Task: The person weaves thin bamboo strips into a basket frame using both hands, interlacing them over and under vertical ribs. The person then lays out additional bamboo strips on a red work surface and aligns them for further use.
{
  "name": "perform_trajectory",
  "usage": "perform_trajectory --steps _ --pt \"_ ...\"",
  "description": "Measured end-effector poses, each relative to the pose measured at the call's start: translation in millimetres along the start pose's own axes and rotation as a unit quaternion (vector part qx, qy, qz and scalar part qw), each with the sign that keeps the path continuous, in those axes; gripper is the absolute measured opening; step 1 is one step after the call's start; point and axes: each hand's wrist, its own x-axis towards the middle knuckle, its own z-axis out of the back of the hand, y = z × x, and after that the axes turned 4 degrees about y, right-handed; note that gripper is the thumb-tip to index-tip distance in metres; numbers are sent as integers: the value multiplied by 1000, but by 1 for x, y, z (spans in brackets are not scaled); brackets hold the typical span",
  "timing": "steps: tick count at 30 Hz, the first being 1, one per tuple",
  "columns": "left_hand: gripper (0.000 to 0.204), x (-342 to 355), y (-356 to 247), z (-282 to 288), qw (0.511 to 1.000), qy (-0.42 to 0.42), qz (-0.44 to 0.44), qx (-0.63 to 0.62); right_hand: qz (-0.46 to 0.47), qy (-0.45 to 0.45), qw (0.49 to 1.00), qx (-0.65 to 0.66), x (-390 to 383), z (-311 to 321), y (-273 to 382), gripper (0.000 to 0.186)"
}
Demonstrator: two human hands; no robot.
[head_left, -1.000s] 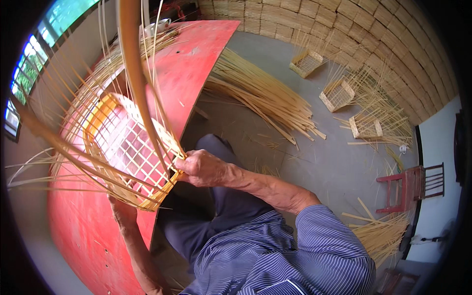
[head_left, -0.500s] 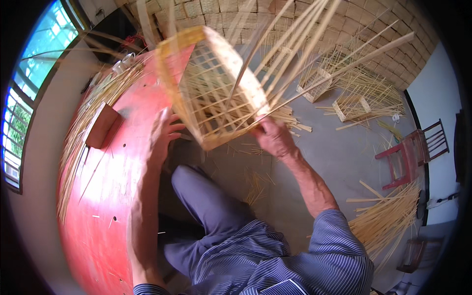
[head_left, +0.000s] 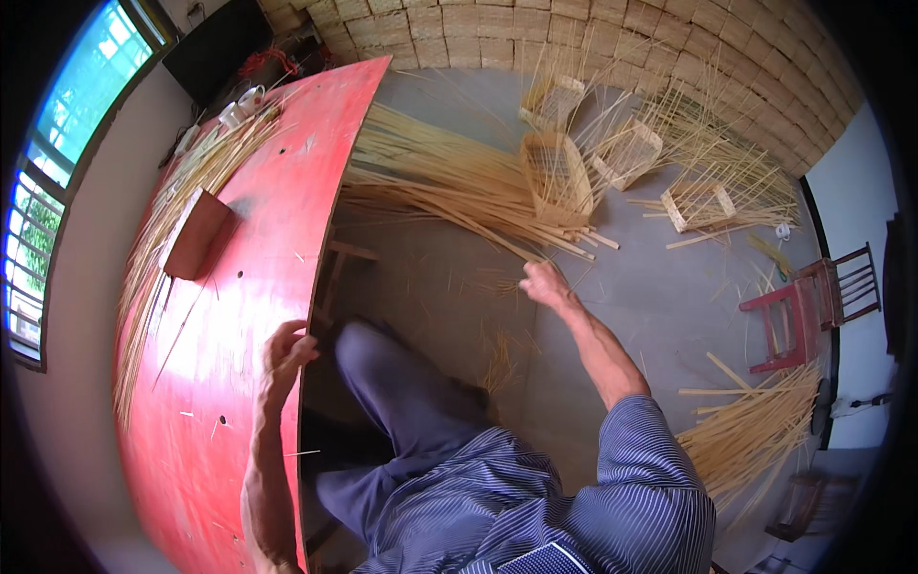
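Observation:
My left hand (head_left: 288,350) hovers over the near edge of the red table (head_left: 268,249), its fingers loosely bent and apart, with nothing seen in them. Out over the grey floor, my right hand (head_left: 548,284) is closed, close to the ends of some long pale strips (head_left: 459,206); whether anything is inside its fingers is hidden. Beyond it, an open-weave basket (head_left: 557,182) with long loose strip ends rests among the strips on the floor, apart from my hand.
A brown block (head_left: 196,234) and a bundle of thin strips (head_left: 215,158) lie on the table, near white cups (head_left: 251,99). Other part-woven baskets (head_left: 626,153) stand on the floor. At the right are a red chair (head_left: 789,316) and a strip pile (head_left: 755,430). Stacked woven pieces (head_left: 469,36) line the back.
The basket has left my right hand and now sits on the floor farther off. My right hand has moved slightly right and lower; my left hand has drawn back along the table edge.

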Motion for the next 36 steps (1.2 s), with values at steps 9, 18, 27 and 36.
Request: perform_trajectory --steps 9,18,27,36 --pt "28 -147 76 84 979 -140 150 11 193 36 980 30 17 -22 126 27" --pt "38 -334 152 116 849 -136 395 -323 420 -105 896 93 72 49 369 17" --pt "44 -326 132 134 761 -74 513 -390 423 182 885 67 139 -38 516 17" --pt "53 -307 122 145 727 -134 555 -381 435 173 883 -24 147 -65 559 21"
